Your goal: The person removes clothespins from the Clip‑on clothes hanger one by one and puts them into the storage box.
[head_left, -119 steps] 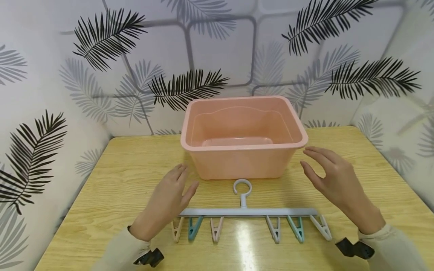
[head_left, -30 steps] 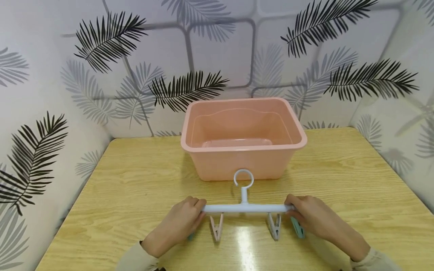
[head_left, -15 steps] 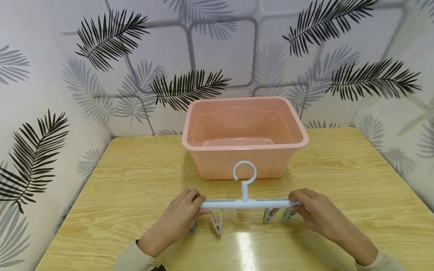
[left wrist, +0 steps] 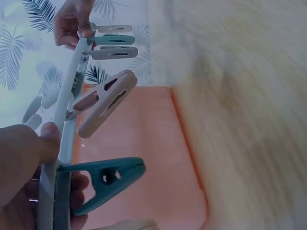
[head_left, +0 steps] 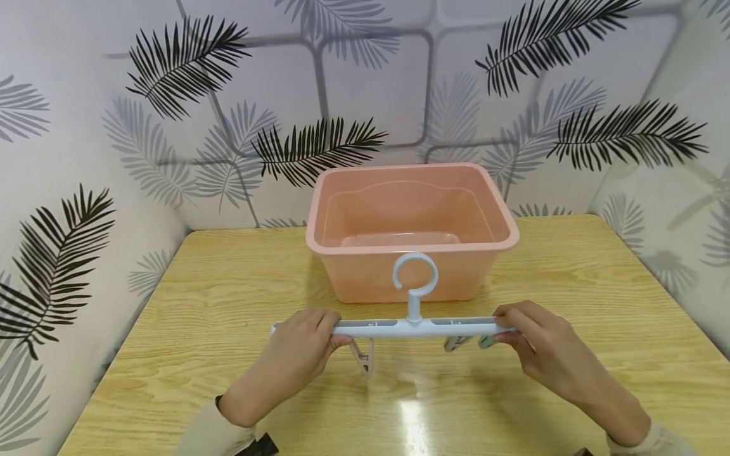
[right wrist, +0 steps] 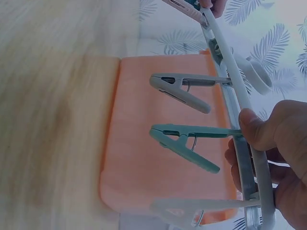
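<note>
A pale blue clip hanger [head_left: 393, 328] with a round hook [head_left: 416, 272] is held up off the table, its bar level from side to side. My left hand [head_left: 293, 348] grips the bar's left part, thumb and fingers curled round it. Towards the right end my right hand [head_left: 553, 354] grips it the same way. Several clothespins hang from the bar: a teal one [left wrist: 108, 179] beside my left fingers, a pinkish one [left wrist: 108, 103] further in, a grey one [right wrist: 182, 88] and a green one [right wrist: 184, 143] near my right hand. My hands hide some of them in the head view.
A pink plastic basin [head_left: 407, 272] stands behind the hanger on the wooden table [head_left: 239, 285]. Leaf-patterned covering [head_left: 371, 82] rises behind the table and along both sides.
Both hands first stood open beside the hanger, then took hold of its bar. Since then they have raised it off the table, tipping it so the bar's top shows and the clothespins swing under.
</note>
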`<state>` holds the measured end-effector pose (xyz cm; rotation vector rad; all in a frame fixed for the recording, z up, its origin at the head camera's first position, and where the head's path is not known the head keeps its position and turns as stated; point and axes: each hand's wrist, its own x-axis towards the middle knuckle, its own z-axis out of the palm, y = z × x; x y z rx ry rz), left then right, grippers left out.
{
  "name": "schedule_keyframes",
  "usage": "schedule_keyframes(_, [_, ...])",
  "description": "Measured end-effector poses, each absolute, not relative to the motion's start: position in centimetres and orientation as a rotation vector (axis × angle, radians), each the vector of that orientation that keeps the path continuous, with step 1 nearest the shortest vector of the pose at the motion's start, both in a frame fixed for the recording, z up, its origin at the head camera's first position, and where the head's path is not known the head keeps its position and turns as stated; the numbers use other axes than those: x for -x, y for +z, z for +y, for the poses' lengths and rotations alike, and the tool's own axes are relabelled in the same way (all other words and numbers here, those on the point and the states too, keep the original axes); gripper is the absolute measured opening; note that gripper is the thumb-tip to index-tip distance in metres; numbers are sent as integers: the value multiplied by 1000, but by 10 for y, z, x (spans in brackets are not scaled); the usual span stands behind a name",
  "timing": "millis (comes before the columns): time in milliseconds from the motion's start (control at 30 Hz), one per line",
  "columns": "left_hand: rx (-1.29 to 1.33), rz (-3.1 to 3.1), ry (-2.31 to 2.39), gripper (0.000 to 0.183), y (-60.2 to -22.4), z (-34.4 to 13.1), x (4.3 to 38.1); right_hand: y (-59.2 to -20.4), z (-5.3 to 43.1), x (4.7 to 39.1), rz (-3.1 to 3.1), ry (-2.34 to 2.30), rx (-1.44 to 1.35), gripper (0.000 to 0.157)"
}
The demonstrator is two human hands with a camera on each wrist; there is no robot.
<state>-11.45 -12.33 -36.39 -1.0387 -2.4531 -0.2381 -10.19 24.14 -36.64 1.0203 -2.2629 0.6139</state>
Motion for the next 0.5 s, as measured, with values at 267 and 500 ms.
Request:
schedule_keyframes(267, [1023, -2342, -75, 58, -339, -120, 123, -342, 238, 110, -2116, 583, -1034, 42])
schedule_keyframes(500, [922, -2341, 65, 65, -319, -115, 130, -323, 238, 121, -2070, 537, -1026, 43])
